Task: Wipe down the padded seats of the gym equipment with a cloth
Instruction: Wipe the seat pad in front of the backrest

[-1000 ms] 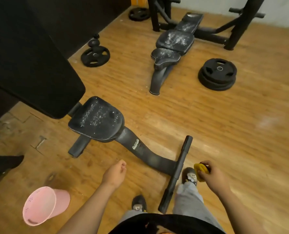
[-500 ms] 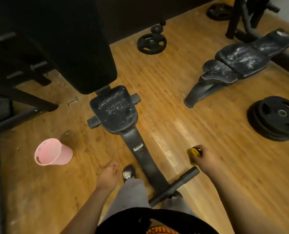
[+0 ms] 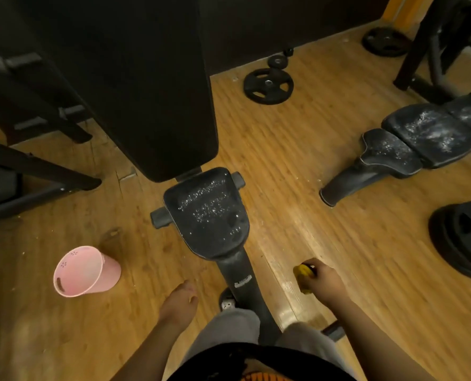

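Seat (image 3: 206,213) closer now, yellow cloth (image 3: 303,272) inside right hand (image 3: 323,281)

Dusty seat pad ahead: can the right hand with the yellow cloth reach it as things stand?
Probably yes: the right hand, gripping the yellow cloth, hangs just right of the seat pad, only bare floor between.

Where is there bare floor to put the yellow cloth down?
Bare floor lies between the near seat and the dusty bench, and between the pink bucket and that seat. Crowded: stacked plates at right.
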`<act>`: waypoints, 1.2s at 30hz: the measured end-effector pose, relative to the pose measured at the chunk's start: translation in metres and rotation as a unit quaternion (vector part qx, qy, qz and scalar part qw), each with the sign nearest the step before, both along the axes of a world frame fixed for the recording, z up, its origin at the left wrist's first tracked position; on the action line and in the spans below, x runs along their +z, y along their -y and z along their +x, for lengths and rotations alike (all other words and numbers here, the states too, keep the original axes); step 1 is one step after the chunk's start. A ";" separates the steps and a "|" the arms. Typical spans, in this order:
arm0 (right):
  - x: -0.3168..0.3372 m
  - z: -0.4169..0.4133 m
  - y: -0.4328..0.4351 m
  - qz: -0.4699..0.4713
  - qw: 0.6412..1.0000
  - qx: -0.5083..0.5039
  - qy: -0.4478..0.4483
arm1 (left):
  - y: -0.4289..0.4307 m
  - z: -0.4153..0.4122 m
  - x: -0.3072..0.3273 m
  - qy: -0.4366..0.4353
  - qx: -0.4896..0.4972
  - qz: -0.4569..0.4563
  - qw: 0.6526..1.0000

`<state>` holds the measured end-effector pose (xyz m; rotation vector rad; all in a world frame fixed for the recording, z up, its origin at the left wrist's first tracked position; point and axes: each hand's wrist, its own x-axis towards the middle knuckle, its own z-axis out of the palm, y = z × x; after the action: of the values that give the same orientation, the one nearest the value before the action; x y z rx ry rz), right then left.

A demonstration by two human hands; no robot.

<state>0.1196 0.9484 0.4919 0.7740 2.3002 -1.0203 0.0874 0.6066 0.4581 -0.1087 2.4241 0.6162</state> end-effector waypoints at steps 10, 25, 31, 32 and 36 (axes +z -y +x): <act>0.024 -0.131 0.048 -0.032 0.991 0.034 -0.126 | 0.027 -0.081 0.006 -0.053 0.108 0.032 0.992; -0.065 -0.169 0.018 -0.120 0.962 0.224 -0.100 | -0.066 -0.032 -0.033 -0.100 0.195 0.008 0.976; -0.122 -0.174 -0.001 -0.140 0.967 0.183 -0.105 | -0.116 -0.059 -0.075 -0.102 0.163 -0.021 0.981; -0.132 -0.175 -0.001 -0.142 0.969 0.168 -0.111 | -0.122 -0.067 -0.081 -0.117 0.152 -0.024 0.981; -0.161 -0.174 0.010 -0.177 0.969 0.073 -0.157 | -0.128 -0.095 -0.108 -0.212 0.100 -0.036 0.972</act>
<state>-0.0547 0.9382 0.3305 0.3097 2.2872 -1.5163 -0.0081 0.7349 0.3504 -0.2780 2.8737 0.6988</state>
